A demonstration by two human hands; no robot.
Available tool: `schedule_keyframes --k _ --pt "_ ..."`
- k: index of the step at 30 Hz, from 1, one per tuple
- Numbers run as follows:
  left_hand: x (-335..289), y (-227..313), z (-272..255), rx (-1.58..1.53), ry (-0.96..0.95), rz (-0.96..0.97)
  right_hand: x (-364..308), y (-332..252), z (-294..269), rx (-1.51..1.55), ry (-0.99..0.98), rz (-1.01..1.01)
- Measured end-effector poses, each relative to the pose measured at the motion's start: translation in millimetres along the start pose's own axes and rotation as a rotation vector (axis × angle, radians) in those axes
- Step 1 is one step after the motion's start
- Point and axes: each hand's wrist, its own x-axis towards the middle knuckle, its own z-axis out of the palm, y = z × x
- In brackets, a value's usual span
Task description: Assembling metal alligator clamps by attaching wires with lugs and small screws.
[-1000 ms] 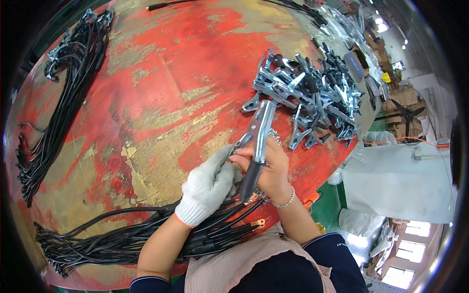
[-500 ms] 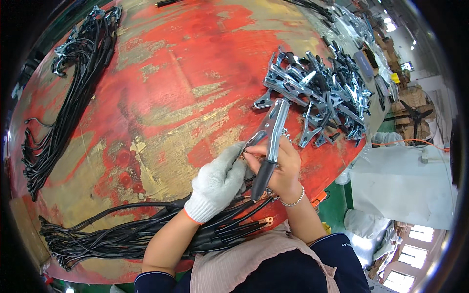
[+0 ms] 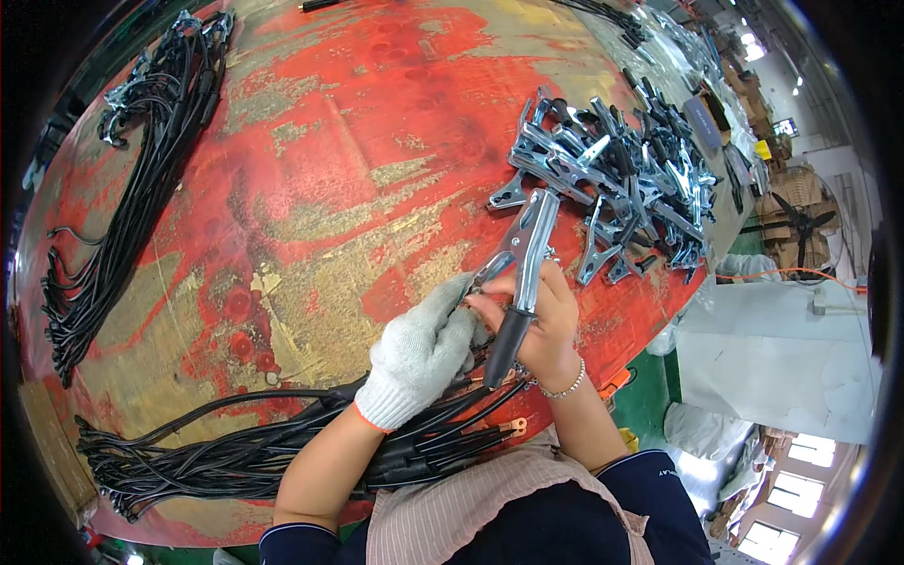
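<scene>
The gloved left hand (image 3: 416,353) grips a silver clamp (image 3: 535,250); the right hand (image 3: 548,330), at three o'clock, curls fingers against it, grip unclear.

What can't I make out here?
In the head view:
Silver metal clamp with black grip: underside hidden by bare right hand.
Lower bundle of thin black cables: middle hidden by left forearm.
Slim black rod: cut off by top edge.
Small bluish background rectangle: too tiny to identify.

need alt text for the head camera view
A bare right hand holds a black-gripped metal clamp, with a gloved left hand against it. Bundled black cables lie on the worn red table near the person; more clamps are heaped at upper right.
</scene>
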Motion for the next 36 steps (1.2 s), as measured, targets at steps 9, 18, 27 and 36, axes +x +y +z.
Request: schedule_keyframes --k 9,18,27,36 --pt "0 4 -1 0.010 0.003 -0.025 1 4 -10 -0.002 0.018 -0.197" --pt "-2 7 -2 0.017 0.011 -0.019 -14 18 -7 -0.040 -0.028 -0.213" --pt "4 -6 -1 -0.054 0.133 -0.032 -25 65 -56 -0.332 -0.142 -0.035" --pt "105 4 -56 0.799 0.296 -0.011 -37 142 -102 -0.831 -0.418 -0.132"
